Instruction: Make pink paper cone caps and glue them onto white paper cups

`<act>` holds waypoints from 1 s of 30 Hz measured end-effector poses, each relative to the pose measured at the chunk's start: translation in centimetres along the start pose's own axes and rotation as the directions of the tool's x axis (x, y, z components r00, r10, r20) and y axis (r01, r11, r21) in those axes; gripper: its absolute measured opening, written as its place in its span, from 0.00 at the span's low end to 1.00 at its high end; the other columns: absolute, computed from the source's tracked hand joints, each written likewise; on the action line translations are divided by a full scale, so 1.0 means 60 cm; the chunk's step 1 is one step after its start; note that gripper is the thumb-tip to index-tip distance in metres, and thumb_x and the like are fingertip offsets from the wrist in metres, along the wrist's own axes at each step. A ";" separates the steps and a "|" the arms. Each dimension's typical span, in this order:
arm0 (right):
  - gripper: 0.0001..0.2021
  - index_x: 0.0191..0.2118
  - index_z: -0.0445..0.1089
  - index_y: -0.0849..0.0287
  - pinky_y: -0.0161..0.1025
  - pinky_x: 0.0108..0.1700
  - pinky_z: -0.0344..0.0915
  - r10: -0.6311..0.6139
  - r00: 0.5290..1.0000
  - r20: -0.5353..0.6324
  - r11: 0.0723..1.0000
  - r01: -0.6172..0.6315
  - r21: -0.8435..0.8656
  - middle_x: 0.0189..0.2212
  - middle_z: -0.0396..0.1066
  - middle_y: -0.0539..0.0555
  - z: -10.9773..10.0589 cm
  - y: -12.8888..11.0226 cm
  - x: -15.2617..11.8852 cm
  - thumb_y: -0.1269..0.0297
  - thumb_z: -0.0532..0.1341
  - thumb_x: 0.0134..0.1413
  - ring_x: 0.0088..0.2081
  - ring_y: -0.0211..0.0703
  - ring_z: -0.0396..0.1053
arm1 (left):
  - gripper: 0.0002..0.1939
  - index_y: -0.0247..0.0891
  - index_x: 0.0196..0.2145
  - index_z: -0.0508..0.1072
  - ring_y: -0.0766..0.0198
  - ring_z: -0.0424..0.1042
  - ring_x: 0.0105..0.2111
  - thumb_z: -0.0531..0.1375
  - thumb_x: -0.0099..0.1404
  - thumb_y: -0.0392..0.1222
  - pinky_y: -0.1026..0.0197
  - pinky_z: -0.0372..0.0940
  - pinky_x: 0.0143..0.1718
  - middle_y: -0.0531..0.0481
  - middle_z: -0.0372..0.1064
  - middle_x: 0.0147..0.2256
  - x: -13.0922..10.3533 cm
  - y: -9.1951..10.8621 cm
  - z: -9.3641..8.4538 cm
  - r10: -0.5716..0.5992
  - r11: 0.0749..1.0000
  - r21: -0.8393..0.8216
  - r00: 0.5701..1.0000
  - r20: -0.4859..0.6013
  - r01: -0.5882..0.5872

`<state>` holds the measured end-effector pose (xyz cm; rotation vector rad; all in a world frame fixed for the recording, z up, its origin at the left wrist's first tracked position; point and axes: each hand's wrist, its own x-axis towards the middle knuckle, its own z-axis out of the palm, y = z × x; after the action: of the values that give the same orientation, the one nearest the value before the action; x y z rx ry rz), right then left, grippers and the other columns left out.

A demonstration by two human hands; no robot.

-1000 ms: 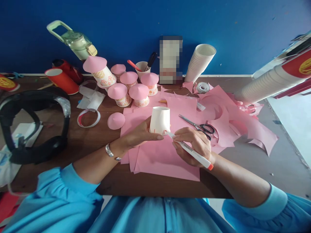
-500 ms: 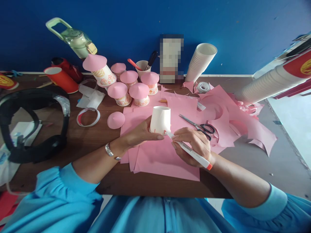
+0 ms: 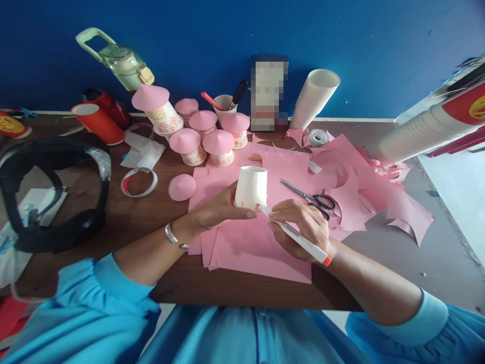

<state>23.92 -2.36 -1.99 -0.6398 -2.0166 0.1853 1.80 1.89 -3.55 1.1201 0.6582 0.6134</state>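
My left hand (image 3: 223,208) grips a white paper cup (image 3: 251,183) from its left side, thumb along the lower edge. A few short red-orange marks show low on the cup. My right hand (image 3: 301,225) is closed around a white marker (image 3: 299,236) with an orange end, its tip touching the cup's lower right part. Beneath both hands lie sheets of pink paper (image 3: 261,253). Scissors (image 3: 308,194) with black handles rest on the paper just beyond my right hand. A pink paper cone (image 3: 182,187) sits on the table to the left.
Several decorated cups with pink cone roofs (image 3: 219,142) stand behind the sheets. Behind them are a cup of pens (image 3: 226,103) and a stack of white cups (image 3: 314,98). Pink scraps (image 3: 352,187) spread rightward. Leftward are a tape roll (image 3: 139,182), a black headband-like device (image 3: 56,194) and a bottle (image 3: 123,65).
The view has shifted very slightly. Both hands keep their hold on the cup and the marker, and the marker tip stays at the cup's lower edge.
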 end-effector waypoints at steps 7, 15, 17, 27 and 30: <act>0.12 0.47 0.69 0.54 0.37 0.29 0.76 0.007 1.000 -0.004 1.000 -0.007 -0.013 0.30 0.76 0.50 0.000 -0.001 0.002 0.76 0.63 0.60 0.30 0.41 0.78 | 0.38 0.44 0.63 0.66 0.56 0.72 0.43 0.74 0.58 0.46 0.54 0.66 0.45 0.47 0.74 0.44 -0.001 0.001 0.000 -0.003 1.000 0.000 1.000 0.006 0.003; 0.15 0.48 0.70 0.57 0.37 0.33 0.77 0.014 1.000 0.001 1.000 -0.014 0.011 0.31 0.77 0.51 0.000 -0.002 0.000 0.79 0.64 0.57 0.32 0.42 0.79 | 0.30 0.39 0.55 0.70 0.54 0.72 0.46 0.74 0.58 0.46 0.51 0.67 0.49 0.45 0.73 0.45 -0.001 0.006 0.002 -0.023 1.000 -0.001 1.000 0.015 0.023; 0.14 0.47 0.70 0.57 0.36 0.33 0.77 0.012 1.000 0.003 1.000 -0.012 0.002 0.30 0.77 0.52 -0.001 -0.002 0.000 0.79 0.64 0.56 0.32 0.42 0.78 | 0.30 0.39 0.55 0.70 0.54 0.72 0.46 0.74 0.58 0.45 0.51 0.67 0.50 0.45 0.74 0.46 -0.001 0.006 0.003 -0.025 1.000 -0.009 0.999 0.022 0.025; 0.12 0.45 0.69 0.57 0.37 0.32 0.77 0.003 1.000 -0.012 1.000 -0.003 0.003 0.29 0.76 0.51 -0.002 -0.003 0.004 0.78 0.63 0.58 0.30 0.41 0.78 | 0.26 0.38 0.49 0.73 0.55 0.72 0.47 0.75 0.56 0.44 0.51 0.66 0.51 0.45 0.74 0.45 0.000 -0.003 -0.003 -0.028 0.998 -0.047 1.000 0.012 0.029; 0.11 0.45 0.69 0.57 0.37 0.31 0.77 0.001 1.000 -0.007 1.000 -0.001 -0.004 0.29 0.76 0.51 -0.003 -0.002 0.004 0.78 0.62 0.59 0.30 0.41 0.77 | 0.26 0.38 0.50 0.73 0.54 0.72 0.47 0.75 0.56 0.45 0.50 0.66 0.51 0.44 0.74 0.45 0.000 -0.003 -0.002 -0.026 0.999 -0.042 1.000 0.008 0.026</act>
<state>23.92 -2.37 -1.65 -0.6437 -2.0103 0.1791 1.71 1.92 -3.73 1.0725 0.6496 0.5984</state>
